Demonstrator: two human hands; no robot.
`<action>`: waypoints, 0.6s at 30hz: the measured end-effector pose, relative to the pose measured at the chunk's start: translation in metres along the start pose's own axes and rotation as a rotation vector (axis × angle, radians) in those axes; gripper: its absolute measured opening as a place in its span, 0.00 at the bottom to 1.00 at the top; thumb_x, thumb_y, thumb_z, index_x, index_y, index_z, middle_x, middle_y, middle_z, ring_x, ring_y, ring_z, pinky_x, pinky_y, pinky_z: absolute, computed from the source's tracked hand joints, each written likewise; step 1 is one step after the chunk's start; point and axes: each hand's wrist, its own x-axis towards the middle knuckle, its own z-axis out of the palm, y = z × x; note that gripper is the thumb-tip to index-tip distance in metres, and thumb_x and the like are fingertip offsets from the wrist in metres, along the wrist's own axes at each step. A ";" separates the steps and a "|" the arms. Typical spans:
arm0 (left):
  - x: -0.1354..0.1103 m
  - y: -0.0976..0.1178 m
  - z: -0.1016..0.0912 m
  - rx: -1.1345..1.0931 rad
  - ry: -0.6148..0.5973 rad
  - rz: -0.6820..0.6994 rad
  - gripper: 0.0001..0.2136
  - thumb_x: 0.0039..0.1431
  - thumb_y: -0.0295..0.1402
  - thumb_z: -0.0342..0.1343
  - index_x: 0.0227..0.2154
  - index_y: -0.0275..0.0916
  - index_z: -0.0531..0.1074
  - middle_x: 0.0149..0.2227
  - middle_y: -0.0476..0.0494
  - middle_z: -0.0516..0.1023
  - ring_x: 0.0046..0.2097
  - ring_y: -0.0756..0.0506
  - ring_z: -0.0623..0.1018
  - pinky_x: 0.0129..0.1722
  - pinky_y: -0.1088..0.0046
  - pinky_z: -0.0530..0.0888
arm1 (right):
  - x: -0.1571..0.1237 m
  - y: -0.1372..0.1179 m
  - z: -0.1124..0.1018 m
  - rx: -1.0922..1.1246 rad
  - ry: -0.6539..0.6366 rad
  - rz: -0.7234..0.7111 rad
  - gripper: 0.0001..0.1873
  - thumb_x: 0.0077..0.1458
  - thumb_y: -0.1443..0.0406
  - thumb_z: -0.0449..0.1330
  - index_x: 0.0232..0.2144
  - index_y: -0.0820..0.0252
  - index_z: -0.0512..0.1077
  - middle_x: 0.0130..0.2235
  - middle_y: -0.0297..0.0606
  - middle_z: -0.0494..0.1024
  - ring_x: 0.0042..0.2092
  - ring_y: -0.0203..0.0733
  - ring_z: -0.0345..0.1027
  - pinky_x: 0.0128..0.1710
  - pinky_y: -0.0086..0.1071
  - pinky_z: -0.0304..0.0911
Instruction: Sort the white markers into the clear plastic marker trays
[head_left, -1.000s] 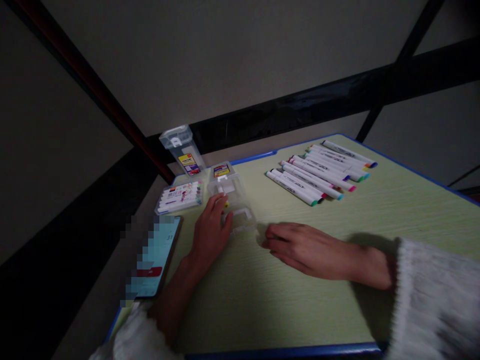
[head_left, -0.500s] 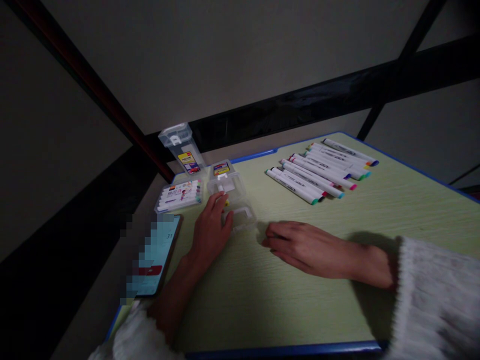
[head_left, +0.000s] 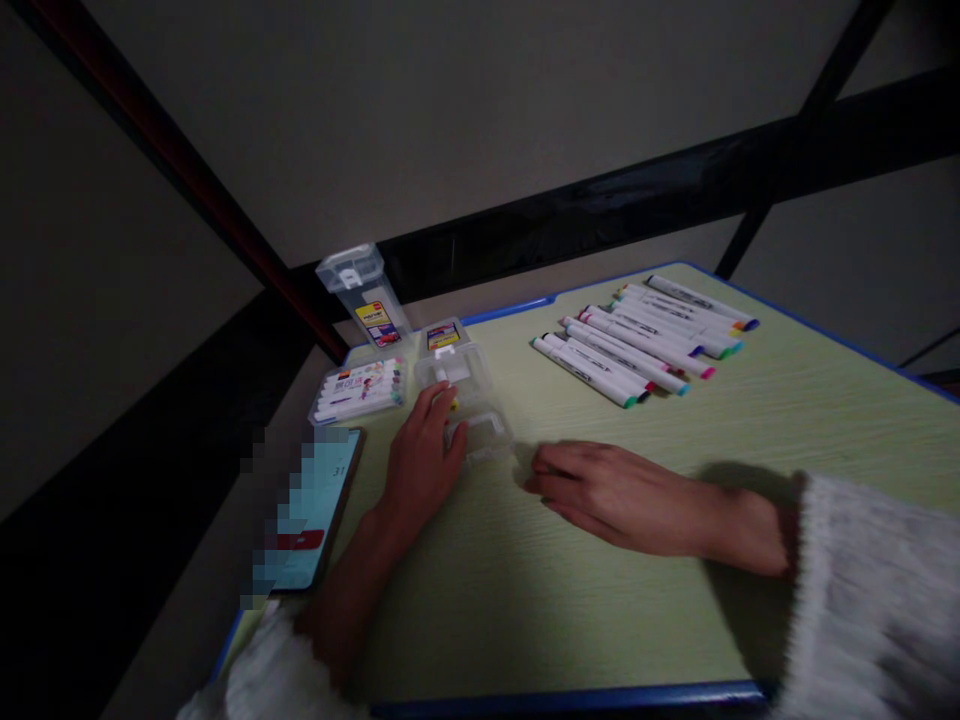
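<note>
My left hand (head_left: pixel 426 445) is at the left side of a clear plastic case (head_left: pixel 480 437), with its fingers curved over the case and the thumb on the near part. Just by the fingertips shows a small yellow spot, too small to make out. The case lies with its lid part (head_left: pixel 457 372) on the far side. To the right, my right hand (head_left: pixel 592 490) rests on the table with fingers curled together; nothing shows in them. Beyond it, several white markers (head_left: pixel 600 368) with coloured ends lie side by side in a slanted row.
A tall clear marker box (head_left: pixel 367 300) stands at the back left. In front of it lies a flat pack of markers (head_left: pixel 360 390). A phone (head_left: pixel 319 510) with a lit screen is along the left edge of the pale green table (head_left: pixel 480 620), which has a blue rim.
</note>
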 end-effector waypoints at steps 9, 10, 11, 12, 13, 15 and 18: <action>0.000 0.000 0.000 0.000 -0.016 0.000 0.18 0.54 0.28 0.47 0.49 0.36 0.60 0.52 0.38 0.62 0.47 0.45 0.69 0.49 0.64 0.66 | -0.001 0.000 0.001 -0.005 0.004 0.000 0.11 0.59 0.70 0.45 0.38 0.63 0.67 0.33 0.40 0.67 0.35 0.39 0.63 0.35 0.33 0.61; 0.000 0.001 0.000 0.002 -0.021 0.000 0.18 0.54 0.28 0.47 0.49 0.36 0.60 0.53 0.38 0.62 0.47 0.45 0.69 0.49 0.64 0.66 | -0.001 0.000 0.001 -0.003 0.002 -0.002 0.11 0.59 0.70 0.45 0.38 0.63 0.67 0.33 0.40 0.67 0.35 0.40 0.63 0.36 0.33 0.61; 0.000 0.001 -0.001 0.005 -0.024 0.000 0.18 0.54 0.28 0.47 0.49 0.36 0.60 0.53 0.38 0.62 0.48 0.45 0.69 0.49 0.64 0.66 | -0.001 0.000 0.001 -0.002 0.001 -0.004 0.11 0.59 0.70 0.45 0.39 0.63 0.67 0.33 0.40 0.67 0.35 0.40 0.63 0.36 0.33 0.61; 0.000 0.001 -0.001 0.007 -0.027 0.000 0.18 0.54 0.28 0.47 0.49 0.35 0.60 0.53 0.38 0.62 0.48 0.45 0.68 0.49 0.64 0.66 | -0.001 0.000 0.001 0.000 -0.002 -0.004 0.11 0.59 0.70 0.45 0.39 0.64 0.66 0.34 0.40 0.67 0.35 0.40 0.62 0.36 0.33 0.61; -0.001 0.001 -0.001 0.009 -0.030 0.000 0.18 0.55 0.28 0.47 0.49 0.35 0.60 0.53 0.38 0.62 0.48 0.44 0.68 0.49 0.64 0.66 | 0.000 0.000 0.000 0.001 -0.004 -0.002 0.11 0.59 0.70 0.45 0.39 0.64 0.66 0.34 0.40 0.67 0.35 0.40 0.62 0.36 0.33 0.61; -0.001 0.001 -0.001 0.011 -0.034 0.004 0.18 0.55 0.28 0.46 0.49 0.35 0.59 0.53 0.37 0.62 0.49 0.44 0.68 0.50 0.63 0.66 | 0.000 0.000 0.000 0.003 -0.012 0.003 0.11 0.59 0.70 0.45 0.39 0.64 0.66 0.34 0.40 0.67 0.35 0.40 0.62 0.36 0.34 0.61; -0.001 0.000 -0.001 0.009 -0.036 0.016 0.18 0.55 0.28 0.46 0.50 0.36 0.59 0.53 0.38 0.61 0.49 0.45 0.68 0.50 0.63 0.65 | 0.000 0.000 0.000 -0.003 -0.015 0.001 0.11 0.59 0.70 0.45 0.38 0.64 0.67 0.33 0.40 0.66 0.35 0.40 0.62 0.36 0.34 0.61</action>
